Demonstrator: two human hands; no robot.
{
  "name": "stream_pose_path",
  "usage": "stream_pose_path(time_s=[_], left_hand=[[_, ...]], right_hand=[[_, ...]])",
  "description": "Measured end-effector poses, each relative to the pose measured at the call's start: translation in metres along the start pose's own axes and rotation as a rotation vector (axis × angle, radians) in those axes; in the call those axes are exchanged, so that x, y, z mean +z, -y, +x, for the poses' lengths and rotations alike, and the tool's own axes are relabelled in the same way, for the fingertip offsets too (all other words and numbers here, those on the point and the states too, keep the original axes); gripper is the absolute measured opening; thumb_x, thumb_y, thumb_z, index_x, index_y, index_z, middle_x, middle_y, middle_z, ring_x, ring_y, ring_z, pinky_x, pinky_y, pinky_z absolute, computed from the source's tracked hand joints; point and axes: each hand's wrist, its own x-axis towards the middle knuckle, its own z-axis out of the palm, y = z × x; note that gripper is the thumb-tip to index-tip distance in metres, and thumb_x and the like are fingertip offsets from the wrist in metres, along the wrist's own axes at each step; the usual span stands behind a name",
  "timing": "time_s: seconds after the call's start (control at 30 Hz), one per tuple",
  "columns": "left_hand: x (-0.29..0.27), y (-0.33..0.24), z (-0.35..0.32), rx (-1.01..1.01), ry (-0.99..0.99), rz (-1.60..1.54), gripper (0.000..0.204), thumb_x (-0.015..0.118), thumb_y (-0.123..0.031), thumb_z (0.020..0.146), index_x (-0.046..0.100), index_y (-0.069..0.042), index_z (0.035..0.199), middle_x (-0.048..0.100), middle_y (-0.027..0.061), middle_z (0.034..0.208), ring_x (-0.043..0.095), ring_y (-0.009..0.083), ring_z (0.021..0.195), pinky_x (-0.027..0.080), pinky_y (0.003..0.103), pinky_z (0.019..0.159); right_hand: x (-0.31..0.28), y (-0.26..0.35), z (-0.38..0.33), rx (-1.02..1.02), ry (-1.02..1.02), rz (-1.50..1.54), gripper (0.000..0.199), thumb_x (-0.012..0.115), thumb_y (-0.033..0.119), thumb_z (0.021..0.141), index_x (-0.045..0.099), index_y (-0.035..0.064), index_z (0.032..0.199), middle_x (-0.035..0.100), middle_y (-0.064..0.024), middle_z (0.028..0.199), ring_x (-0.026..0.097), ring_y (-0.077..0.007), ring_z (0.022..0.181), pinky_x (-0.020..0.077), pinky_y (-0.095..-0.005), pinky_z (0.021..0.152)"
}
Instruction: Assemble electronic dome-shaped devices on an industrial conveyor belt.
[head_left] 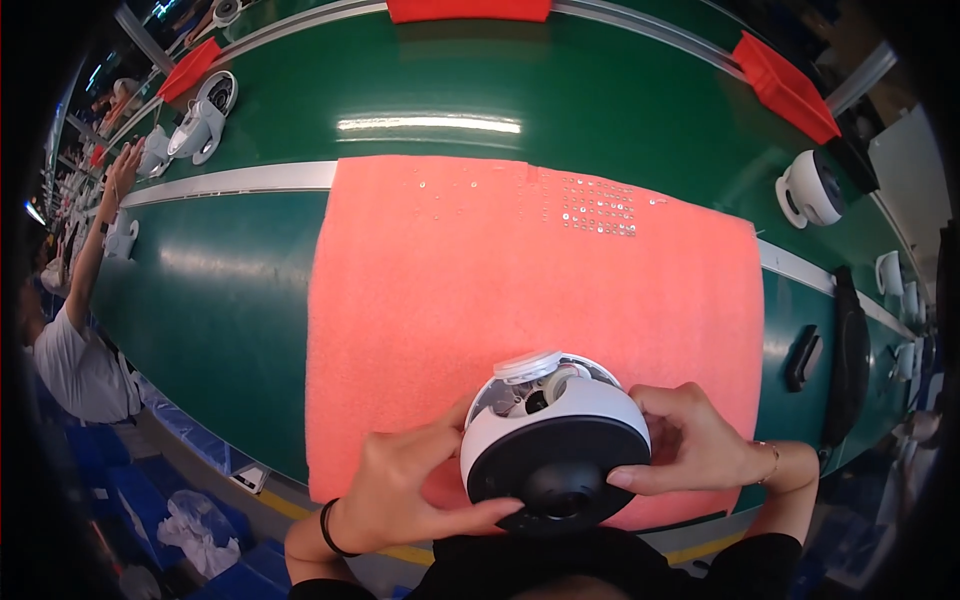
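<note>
Close to my body, a white dome camera (pixel 560 440) with a black front is held between both hands above the pink foam mat (pixel 430 300). Its housing gapes at the top, showing a lens part and wiring inside, with a round white piece (pixel 527 366) at the upper rim. My left hand (pixel 405 485) grips the left side, thumb on the black face. On the right side, my right hand (pixel 690 440) is closed round the shell, its thumb also on the black face. Rows of small screws (pixel 598 207) lie on the mat's far right part.
Red bins (pixel 785 90) stand along the far edge of the green bench (pixel 430 90). White cameras sit at the right (pixel 810 188) and far left (pixel 200 125). A black object (pixel 803 358) and a black pouch (pixel 848 360) lie right. A co-worker's arm (pixel 95 240) reaches over the bench at left.
</note>
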Motion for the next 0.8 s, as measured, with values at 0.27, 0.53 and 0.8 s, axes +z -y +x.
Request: stream_pose_path(time_s=[0.27, 0.53, 0.8], left_hand=[[-0.010, -0.001, 0.008, 0.018, -0.010, 0.392, 0.044, 0.077, -0.040, 0.064, 0.058, -0.001, 0.070, 0.054, 0.0053, 0.049, 0.056, 0.0210, 0.042, 0.043, 0.028, 0.039], [-0.016, -0.006, 0.018, -0.033, 0.087, 0.465, 0.048, 0.071, -0.048, 0.068, 0.053, -0.005, 0.057, 0.051, 0.0033, 0.044, 0.053, 0.0200, 0.038, 0.041, 0.029, 0.037], [-0.022, -0.004, 0.016, -0.080, 0.154, 0.489, 0.048, 0.070, -0.049, 0.069, 0.054, -0.005, 0.058, 0.054, 0.0032, 0.046, 0.055, 0.0202, 0.040, 0.043, 0.030, 0.039]], right_hand=[[-0.013, 0.003, 0.014, -0.215, -0.062, -0.564, 0.030, 0.061, 0.026, 0.081, 0.057, -0.0005, 0.069, 0.050, -0.0100, 0.050, 0.052, -0.0219, 0.044, 0.0388, -0.0310, 0.043], [-0.018, -0.012, 0.024, -0.313, -0.091, -0.878, 0.049, 0.051, 0.041, 0.086, 0.054, 0.0027, 0.057, 0.046, -0.0123, 0.044, 0.048, -0.0306, 0.040, 0.0363, -0.0379, 0.040], [-0.002, 0.016, 0.016, -0.385, -0.297, -1.216, 0.035, 0.063, 0.038, 0.076, 0.059, 0.0039, 0.077, 0.057, -0.0084, 0.070, 0.054, -0.0251, 0.056, 0.0397, -0.0353, 0.050]])
